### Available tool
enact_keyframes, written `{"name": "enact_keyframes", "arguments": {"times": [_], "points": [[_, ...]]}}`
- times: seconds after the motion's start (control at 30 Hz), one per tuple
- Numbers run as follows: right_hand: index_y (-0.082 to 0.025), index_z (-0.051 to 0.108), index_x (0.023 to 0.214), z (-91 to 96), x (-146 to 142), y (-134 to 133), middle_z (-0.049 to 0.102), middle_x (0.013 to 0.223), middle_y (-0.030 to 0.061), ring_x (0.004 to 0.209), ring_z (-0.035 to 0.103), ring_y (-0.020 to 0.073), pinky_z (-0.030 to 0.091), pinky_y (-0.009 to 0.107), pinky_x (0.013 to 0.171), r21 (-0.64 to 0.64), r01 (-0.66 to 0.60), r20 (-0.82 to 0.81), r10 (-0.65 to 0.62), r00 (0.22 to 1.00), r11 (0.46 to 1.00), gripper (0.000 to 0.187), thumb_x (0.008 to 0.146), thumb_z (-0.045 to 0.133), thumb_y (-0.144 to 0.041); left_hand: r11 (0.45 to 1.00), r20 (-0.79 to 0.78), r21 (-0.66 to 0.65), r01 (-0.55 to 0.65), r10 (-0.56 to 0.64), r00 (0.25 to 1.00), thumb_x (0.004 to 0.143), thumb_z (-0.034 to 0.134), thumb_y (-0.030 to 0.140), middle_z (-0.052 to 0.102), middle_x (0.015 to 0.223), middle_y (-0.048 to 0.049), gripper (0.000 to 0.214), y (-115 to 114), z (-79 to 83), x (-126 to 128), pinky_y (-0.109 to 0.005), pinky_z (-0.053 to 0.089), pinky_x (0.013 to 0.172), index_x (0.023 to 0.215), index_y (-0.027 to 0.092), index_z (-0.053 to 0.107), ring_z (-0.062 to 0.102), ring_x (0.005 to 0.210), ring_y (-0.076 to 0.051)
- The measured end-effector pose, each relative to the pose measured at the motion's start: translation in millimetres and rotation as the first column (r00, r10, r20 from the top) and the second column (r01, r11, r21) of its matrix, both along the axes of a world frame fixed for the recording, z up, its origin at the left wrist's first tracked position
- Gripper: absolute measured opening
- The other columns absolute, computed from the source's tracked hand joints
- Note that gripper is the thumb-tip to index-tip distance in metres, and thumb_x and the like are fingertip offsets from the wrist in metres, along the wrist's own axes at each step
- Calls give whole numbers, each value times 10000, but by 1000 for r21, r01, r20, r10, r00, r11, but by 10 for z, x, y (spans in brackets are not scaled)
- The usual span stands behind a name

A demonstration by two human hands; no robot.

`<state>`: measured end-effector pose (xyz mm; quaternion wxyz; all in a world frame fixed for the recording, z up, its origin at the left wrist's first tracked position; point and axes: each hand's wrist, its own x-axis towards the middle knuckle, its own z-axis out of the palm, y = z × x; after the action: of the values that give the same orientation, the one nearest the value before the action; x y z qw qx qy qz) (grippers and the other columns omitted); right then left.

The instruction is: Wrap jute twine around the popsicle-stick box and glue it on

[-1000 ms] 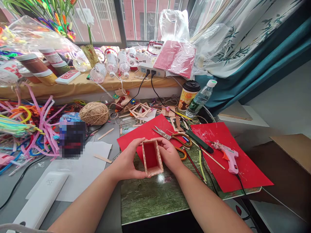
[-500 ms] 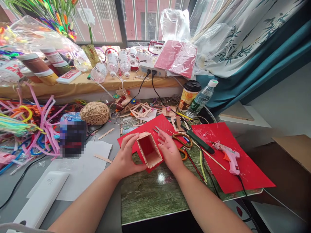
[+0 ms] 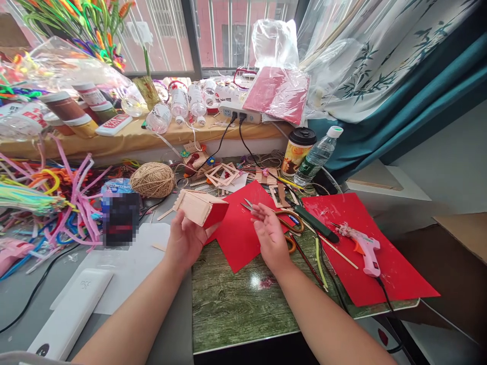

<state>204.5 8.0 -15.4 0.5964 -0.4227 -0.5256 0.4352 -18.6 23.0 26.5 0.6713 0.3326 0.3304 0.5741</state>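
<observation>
A small box of craft sticks (image 3: 194, 207) with a red bottom is tilted on its side in my left hand (image 3: 186, 242), its red face turned to the right. The fingers and thumb of that hand hold it from below. My right hand (image 3: 271, 235) is apart from the box, palm turned inward, fingers stretched out and holding nothing. Beneath and between the hands lies a red sheet (image 3: 243, 238) on the green wood-grain board (image 3: 243, 309). Scissors (image 3: 291, 223) with brown handles lie just beyond my right hand, partly hidden by its fingers.
To the right, a pink glue gun (image 3: 365, 248) rests on another red sheet (image 3: 395, 274), its cord running off the front edge. A coffee cup (image 3: 299, 152) and a water bottle (image 3: 315, 157) stand behind. Twine (image 3: 152, 180), pipe cleaners (image 3: 68, 197) and a white power bank (image 3: 72, 314) occupy the left.
My left hand has moved left and turned the box, so its opening no longer faces me and its red bottom shows. My right hand has come away from the box.
</observation>
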Motion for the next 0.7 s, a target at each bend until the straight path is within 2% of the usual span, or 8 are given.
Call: {"name": "enact_keyframes", "arguments": {"times": [0.1, 0.23, 0.37, 0.5, 0.7], "points": [[-317, 440, 1545, 59, -13, -64, 530, 1533, 120, 1365, 551, 293, 494, 505, 1134, 69, -91, 144, 81, 986, 993, 640, 979, 685, -487, 983, 67, -79, 165, -159, 985, 1008, 425, 633, 564, 1571, -95, 627, -38, 22, 20, -498, 575, 1067, 1512, 266, 491, 615, 1357, -314], [-378, 447, 1561, 174, 35, -125, 518, 1563, 77, 1455, 462, 321, 371, 548, 1234, 229, -80, 374, -12, 927, 970, 766, 893, 822, -408, 963, 70, -73, 260, -255, 964, 1033, 462, 530, 533, 1602, -70, 561, -104, -26, 96, -505, 531, 1128, 1541, 295, 464, 539, 1443, -305], [-405, 498, 1531, 228, 78, -152, 587, 1495, 63, 1402, 529, 321, 408, 558, 1206, 326, -67, 396, -72, 915, 943, 668, 931, 784, -347, 952, 26, -33, 304, -303, 952, 1026, 535, 506, 497, 1633, -50, 570, -153, -110, 169, -482, 519, 1144, 1557, 322, 446, 484, 1492, -298], [-406, 501, 1533, 219, 95, -158, 605, 1466, 68, 1371, 557, 327, 432, 559, 1191, 324, -34, 381, -97, 919, 946, 687, 916, 800, -357, 951, 3, -36, 306, -306, 952, 1013, 569, 497, 482, 1645, -49, 586, -171, -148, 199, -475, 498, 1166, 1557, 312, 454, 459, 1511, -298], [-421, 512, 1512, 247, 91, -165, 596, 1445, 63, 1360, 554, 323, 441, 555, 1184, 342, -60, 396, -86, 914, 938, 682, 905, 807, -323, 955, -48, -23, 295, -296, 954, 993, 592, 501, 486, 1640, -57, 614, -167, -133, 196, -490, 482, 1179, 1560, 321, 442, 469, 1504, -305]]}}
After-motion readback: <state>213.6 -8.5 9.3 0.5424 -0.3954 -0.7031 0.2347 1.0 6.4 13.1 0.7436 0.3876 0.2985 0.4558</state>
